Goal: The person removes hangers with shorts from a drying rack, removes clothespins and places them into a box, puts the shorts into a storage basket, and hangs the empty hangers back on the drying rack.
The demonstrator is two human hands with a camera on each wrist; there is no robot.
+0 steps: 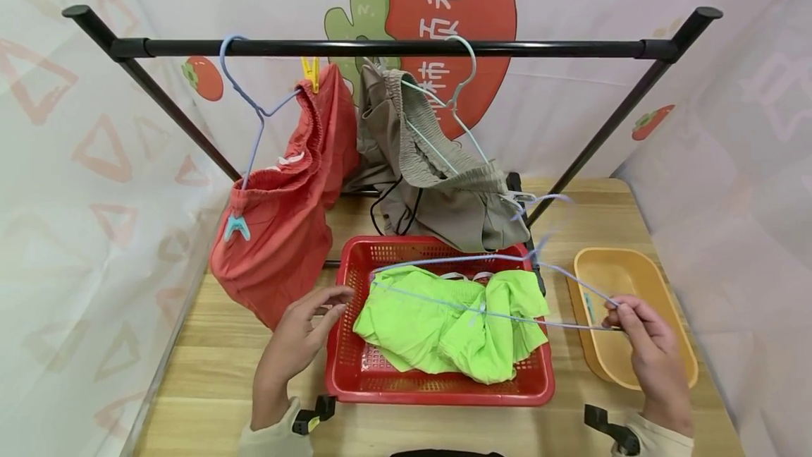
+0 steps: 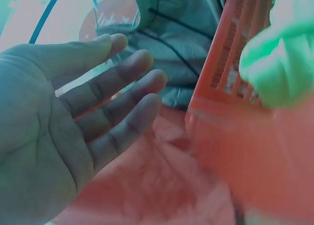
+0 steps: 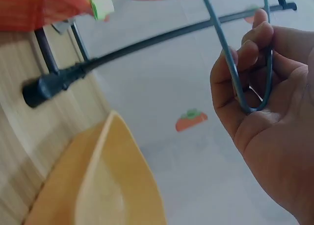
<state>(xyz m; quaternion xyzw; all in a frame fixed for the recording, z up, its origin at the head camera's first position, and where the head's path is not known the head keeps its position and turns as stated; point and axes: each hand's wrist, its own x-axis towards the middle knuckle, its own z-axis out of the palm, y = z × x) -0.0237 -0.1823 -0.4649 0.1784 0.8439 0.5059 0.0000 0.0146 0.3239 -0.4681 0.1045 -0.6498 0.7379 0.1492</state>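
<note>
My right hand (image 1: pixel 650 351) pinches one corner of a blue wire hanger (image 1: pixel 444 259) between thumb and fingers. The hanger stretches leftward above a red basket (image 1: pixel 438 398), its hook blurred near the grey-brown shorts. In the right wrist view, the hanger's rounded corner (image 3: pixel 229 61) lies in the curled fingers. Inside the basket lies a crumpled lime-green garment (image 1: pixel 412 316) with white ties. My left hand (image 1: pixel 294 333) is beside the basket's left rim, fingers loosely bent and thumb apart, holding nothing. The left wrist view shows its bare palm (image 2: pixel 39 132).
A black rack (image 1: pixel 571 49) spans the back. On it hang red shorts (image 1: pixel 273 252) with a yellow clip (image 1: pixel 311 76) and a light-blue clip (image 1: pixel 237 228), and grey-brown shorts (image 1: pixel 444 214) on a pale-green hanger (image 1: pixel 472 65). A yellow bin (image 1: pixel 612 252) stands at right.
</note>
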